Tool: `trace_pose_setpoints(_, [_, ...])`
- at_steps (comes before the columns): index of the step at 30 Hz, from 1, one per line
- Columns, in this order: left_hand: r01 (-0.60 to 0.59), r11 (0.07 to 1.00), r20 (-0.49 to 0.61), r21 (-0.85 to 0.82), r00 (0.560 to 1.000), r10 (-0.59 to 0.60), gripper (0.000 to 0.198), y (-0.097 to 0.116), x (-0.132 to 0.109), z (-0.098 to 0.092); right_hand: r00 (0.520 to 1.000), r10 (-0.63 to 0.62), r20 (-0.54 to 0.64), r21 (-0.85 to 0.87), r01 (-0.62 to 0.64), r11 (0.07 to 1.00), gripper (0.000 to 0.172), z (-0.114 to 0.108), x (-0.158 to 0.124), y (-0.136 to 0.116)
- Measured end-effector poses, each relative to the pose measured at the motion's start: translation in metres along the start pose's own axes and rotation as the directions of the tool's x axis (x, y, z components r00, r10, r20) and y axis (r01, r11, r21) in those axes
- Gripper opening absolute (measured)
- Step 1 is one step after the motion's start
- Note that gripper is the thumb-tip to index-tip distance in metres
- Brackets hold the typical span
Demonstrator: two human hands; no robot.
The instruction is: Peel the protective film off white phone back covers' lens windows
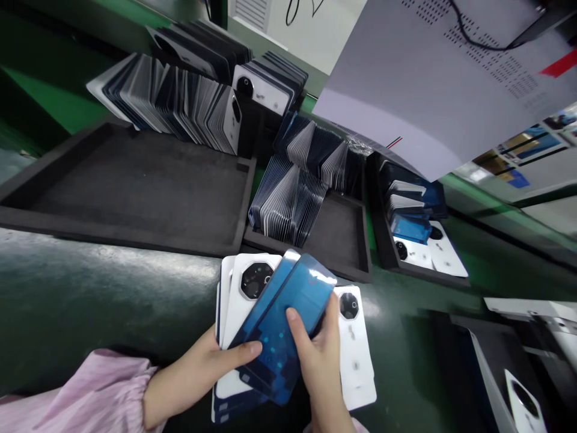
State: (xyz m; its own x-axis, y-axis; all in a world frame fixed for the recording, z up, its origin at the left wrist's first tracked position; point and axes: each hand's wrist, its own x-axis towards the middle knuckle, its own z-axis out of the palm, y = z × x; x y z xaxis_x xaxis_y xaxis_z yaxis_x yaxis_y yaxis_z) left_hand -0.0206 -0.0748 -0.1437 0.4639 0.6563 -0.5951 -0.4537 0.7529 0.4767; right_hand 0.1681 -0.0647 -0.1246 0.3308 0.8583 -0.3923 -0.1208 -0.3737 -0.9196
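Two shiny blue phone back panels, fanned and overlapping, are in front of me. My right hand is closed around the right side of the front blue panel, with the thumb on its face. My left hand grips the left side of the bunch, its thumb pressing on the blue panels. Behind them, on the left, is a stack of white phone back panels with black camera rings and dark-blue edges. More white panels show beyond my right hand; whether it holds them too is unclear.
A large black foam tray lies left, with rows of upright panels behind it. A smaller tray holds fanned panels. Another tray stands right. A grey perforated machine housing overhangs the back right.
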Motion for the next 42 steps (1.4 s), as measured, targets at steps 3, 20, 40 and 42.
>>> trace_pose_setpoints(3, [0.015,1.000,-0.039,-0.024,0.999,-0.016,0.046,0.001,0.001,-0.002,0.990,0.068,0.127,0.008,-0.070,0.998,0.040,0.002,0.004,0.000])
trace_pose_setpoints(20, [0.058,0.977,-0.115,-0.203,0.990,-0.082,0.034,0.017,0.001,0.011,0.426,-0.706,0.566,-0.197,0.901,0.386,0.045,-0.018,0.016,0.003])
trace_pose_setpoints(40, [-0.011,0.996,-0.210,-0.084,0.978,-0.007,0.058,0.017,-0.005,-0.004,0.960,0.167,0.225,-0.011,-0.169,0.986,0.041,-0.022,0.016,0.000])
trace_pose_setpoints(42, [-0.032,0.998,-0.232,-0.044,0.973,0.021,0.065,0.017,-0.007,-0.004,0.956,0.180,0.230,0.034,-0.192,0.981,0.048,-0.028,0.020,-0.004])
